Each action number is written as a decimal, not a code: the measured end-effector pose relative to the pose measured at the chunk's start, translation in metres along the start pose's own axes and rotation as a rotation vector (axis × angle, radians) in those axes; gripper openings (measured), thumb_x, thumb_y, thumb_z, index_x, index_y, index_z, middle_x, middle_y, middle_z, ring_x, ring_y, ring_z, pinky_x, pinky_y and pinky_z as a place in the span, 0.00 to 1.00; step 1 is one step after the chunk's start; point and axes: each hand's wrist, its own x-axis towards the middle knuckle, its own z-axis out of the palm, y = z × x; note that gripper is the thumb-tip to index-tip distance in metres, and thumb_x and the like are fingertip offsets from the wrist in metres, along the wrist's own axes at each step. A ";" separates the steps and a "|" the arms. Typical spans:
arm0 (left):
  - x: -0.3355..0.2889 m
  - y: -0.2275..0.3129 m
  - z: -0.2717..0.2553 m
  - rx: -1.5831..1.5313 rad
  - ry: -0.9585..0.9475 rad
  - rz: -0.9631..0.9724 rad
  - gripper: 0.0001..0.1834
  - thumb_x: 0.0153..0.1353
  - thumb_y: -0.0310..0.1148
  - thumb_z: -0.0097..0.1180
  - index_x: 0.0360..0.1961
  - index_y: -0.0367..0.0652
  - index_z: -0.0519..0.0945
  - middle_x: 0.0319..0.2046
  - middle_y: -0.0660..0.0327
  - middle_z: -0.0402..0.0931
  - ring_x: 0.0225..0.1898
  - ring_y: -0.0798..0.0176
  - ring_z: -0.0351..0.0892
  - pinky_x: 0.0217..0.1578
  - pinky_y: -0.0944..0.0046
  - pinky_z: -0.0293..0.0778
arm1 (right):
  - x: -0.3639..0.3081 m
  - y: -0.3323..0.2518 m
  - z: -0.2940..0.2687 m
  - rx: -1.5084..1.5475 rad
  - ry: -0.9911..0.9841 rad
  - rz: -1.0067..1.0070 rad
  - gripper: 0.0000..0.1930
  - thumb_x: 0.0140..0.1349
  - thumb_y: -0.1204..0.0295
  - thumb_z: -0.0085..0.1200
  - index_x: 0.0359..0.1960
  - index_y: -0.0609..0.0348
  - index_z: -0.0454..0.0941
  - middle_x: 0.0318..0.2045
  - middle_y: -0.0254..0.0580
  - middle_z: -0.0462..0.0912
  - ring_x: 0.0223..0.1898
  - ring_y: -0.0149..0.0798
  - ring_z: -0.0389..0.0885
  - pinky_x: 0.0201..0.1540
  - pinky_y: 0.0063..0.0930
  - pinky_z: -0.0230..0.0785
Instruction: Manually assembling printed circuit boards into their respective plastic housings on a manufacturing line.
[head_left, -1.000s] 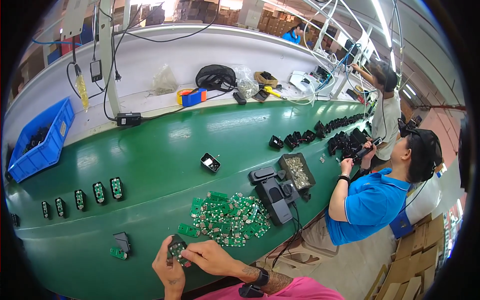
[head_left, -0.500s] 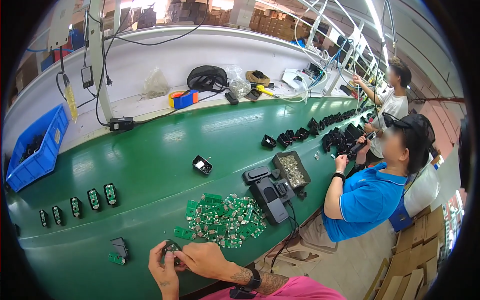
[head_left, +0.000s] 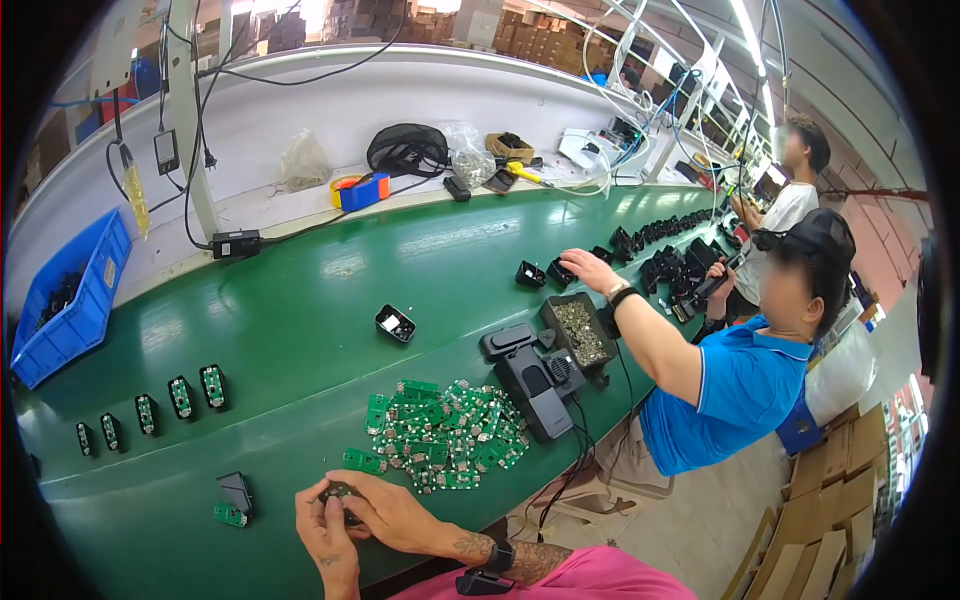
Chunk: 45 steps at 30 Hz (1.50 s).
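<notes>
Just below the pile of green circuit boards (head_left: 445,435), left hand (head_left: 325,530) and right hand (head_left: 385,512) stay clasped on a small black housing (head_left: 340,493); co-worker's arm (head_left: 640,335) now reaches upbelt. Assembly ongoing.

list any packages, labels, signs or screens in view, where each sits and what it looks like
Blue plastic bin: far left on the white ledge, open rectangular crate with a small yellow label on its side, dark parts inside.
Clear plastic bags: on the white ledge, crumpled, see-through.
Cardboard boxes: lower right on the floor, brown, stacked.
Screen: far right, by the standing person, small and tilted; content too small to tell.
</notes>
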 end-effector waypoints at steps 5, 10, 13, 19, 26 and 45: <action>0.013 -0.014 -0.004 0.242 0.066 0.271 0.12 0.72 0.27 0.48 0.53 0.35 0.72 0.38 0.56 0.78 0.36 0.68 0.80 0.33 0.72 0.78 | 0.005 -0.003 0.015 0.156 0.062 0.163 0.17 0.70 0.72 0.48 0.59 0.58 0.72 0.52 0.54 0.79 0.51 0.54 0.81 0.52 0.36 0.74; 0.021 0.001 0.017 0.277 -0.012 0.256 0.12 0.69 0.21 0.49 0.52 0.34 0.74 0.42 0.56 0.79 0.41 0.69 0.79 0.44 0.69 0.76 | 0.012 0.005 -0.001 -0.031 0.261 0.003 0.16 0.69 0.73 0.50 0.57 0.59 0.75 0.47 0.54 0.82 0.44 0.54 0.84 0.47 0.40 0.78; 0.041 0.000 0.013 0.295 -0.033 0.149 0.13 0.70 0.25 0.48 0.54 0.36 0.72 0.41 0.55 0.79 0.37 0.68 0.80 0.31 0.71 0.79 | 0.021 -0.002 -0.006 -0.045 0.258 0.117 0.18 0.68 0.73 0.53 0.60 0.61 0.73 0.36 0.47 0.82 0.33 0.36 0.83 0.36 0.31 0.76; 0.148 0.007 0.022 0.152 -0.054 -0.005 0.17 0.72 0.29 0.43 0.59 0.37 0.65 0.47 0.50 0.74 0.28 0.59 0.84 0.20 0.69 0.82 | -0.018 0.005 -0.007 -0.181 0.070 -0.027 0.15 0.65 0.72 0.59 0.51 0.65 0.77 0.30 0.46 0.80 0.28 0.42 0.80 0.32 0.33 0.73; 0.247 -0.021 0.024 0.440 0.042 0.036 0.17 0.73 0.31 0.42 0.59 0.35 0.66 0.48 0.48 0.76 0.17 0.57 0.82 0.15 0.65 0.79 | -0.051 0.018 -0.022 -0.293 0.092 -0.123 0.04 0.61 0.75 0.60 0.36 0.61 0.81 0.26 0.44 0.81 0.28 0.48 0.81 0.31 0.37 0.74; 0.222 -0.037 0.139 1.106 -0.250 0.442 0.35 0.54 0.48 0.66 0.63 0.50 0.73 0.57 0.44 0.71 0.50 0.37 0.79 0.50 0.45 0.77 | 0.018 0.029 -0.120 -0.833 0.217 -0.102 0.20 0.47 0.76 0.68 0.45 0.61 0.82 0.42 0.44 0.76 0.49 0.52 0.70 0.53 0.43 0.67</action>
